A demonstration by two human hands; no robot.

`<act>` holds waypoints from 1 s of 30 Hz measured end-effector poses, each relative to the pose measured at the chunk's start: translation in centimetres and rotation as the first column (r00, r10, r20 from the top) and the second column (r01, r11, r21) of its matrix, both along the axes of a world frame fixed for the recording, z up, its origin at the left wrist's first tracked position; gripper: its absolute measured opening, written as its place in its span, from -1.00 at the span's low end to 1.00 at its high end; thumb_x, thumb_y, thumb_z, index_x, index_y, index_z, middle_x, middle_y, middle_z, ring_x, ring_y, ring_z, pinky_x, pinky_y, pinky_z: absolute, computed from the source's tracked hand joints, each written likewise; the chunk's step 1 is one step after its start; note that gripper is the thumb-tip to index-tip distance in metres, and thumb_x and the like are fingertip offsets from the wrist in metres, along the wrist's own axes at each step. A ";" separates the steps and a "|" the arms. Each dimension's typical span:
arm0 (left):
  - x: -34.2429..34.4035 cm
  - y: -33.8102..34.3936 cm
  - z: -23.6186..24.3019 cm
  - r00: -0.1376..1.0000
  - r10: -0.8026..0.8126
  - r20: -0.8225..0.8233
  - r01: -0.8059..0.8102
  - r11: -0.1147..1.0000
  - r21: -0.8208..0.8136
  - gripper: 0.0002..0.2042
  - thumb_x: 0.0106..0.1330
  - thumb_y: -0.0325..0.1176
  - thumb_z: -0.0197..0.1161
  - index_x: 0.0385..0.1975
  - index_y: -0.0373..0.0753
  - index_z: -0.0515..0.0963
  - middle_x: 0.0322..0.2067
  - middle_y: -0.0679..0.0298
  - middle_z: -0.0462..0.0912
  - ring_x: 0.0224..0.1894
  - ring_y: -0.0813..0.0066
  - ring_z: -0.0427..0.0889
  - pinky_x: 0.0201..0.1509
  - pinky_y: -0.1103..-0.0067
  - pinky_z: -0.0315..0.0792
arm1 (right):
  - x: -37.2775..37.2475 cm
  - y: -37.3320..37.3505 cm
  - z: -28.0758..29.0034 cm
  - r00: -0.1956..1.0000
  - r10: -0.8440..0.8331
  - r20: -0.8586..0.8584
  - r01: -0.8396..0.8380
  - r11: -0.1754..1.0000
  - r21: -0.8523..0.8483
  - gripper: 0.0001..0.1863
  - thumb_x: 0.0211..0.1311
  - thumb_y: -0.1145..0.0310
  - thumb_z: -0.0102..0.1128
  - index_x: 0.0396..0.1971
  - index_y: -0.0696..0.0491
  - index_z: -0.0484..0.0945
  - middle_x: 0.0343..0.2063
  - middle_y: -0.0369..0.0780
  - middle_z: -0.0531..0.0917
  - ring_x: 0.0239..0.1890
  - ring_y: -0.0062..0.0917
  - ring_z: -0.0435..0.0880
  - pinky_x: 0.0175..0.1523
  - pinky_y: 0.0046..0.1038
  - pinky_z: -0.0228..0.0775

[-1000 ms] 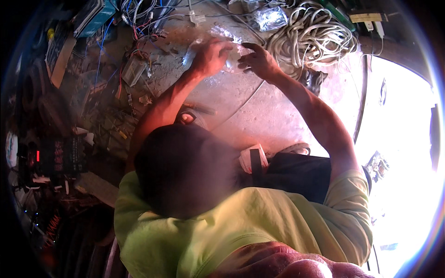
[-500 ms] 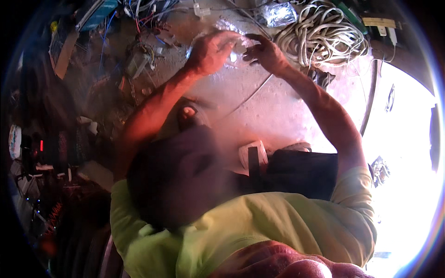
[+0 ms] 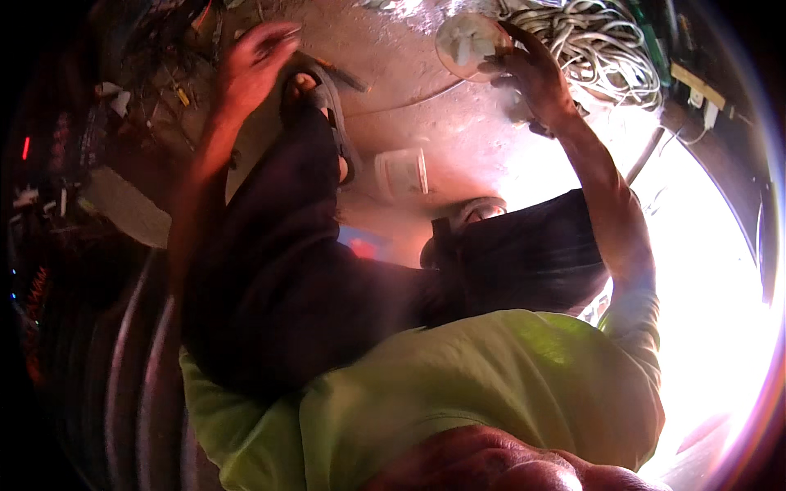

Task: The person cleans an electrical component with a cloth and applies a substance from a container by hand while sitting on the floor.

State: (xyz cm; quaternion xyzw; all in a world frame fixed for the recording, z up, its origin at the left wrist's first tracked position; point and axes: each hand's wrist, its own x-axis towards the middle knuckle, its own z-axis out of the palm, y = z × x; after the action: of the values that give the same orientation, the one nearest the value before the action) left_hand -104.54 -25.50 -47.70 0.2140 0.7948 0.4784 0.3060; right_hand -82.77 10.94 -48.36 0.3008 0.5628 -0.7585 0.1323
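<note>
My left hand point(image 3: 257, 61) is raised at the upper left, fingers loosely curved and apart, with no object visible in it. It is near my sandalled foot point(image 3: 301, 90), beside which a long thin tool point(image 3: 342, 75) lies on the floor. My right hand point(image 3: 532, 78), at the upper right, grips the edge of a round translucent plastic container point(image 3: 458, 45) with pale contents that I cannot make out.
A coiled pale hose or cable point(image 3: 606, 57) lies at upper right, beside a power strip point(image 3: 696, 86). A small clear plastic box point(image 3: 401, 172) sits on the dusty floor point(image 3: 393, 123) between my legs. Dark clutter lines the left; glare washes out the right.
My hands have separated: the left moved leftward, the right moved right with the round container. My view has tipped, so the scene sits higher and more of my legs shows.
</note>
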 end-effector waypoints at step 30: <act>32.2 -13.9 -3.9 0.811 0.367 0.456 -0.008 0.787 -0.617 -0.77 0.23 -0.32 0.33 -0.25 -0.31 0.48 -0.11 0.07 0.56 -0.16 0.26 0.62 -0.11 0.43 0.53 | -0.6 0.0 0.3 0.989 0.139 -0.040 -0.139 0.990 -0.001 -0.45 0.38 0.39 0.04 0.32 0.12 0.17 -0.05 -0.05 0.62 -0.11 -0.41 0.69 -0.14 -0.48 0.61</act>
State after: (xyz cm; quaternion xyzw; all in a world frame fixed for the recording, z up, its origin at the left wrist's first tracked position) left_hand -72.36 -39.36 -51.60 -0.1234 0.7970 0.2782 0.5217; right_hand -83.39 10.96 -48.06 0.2454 0.5837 -0.7541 0.1743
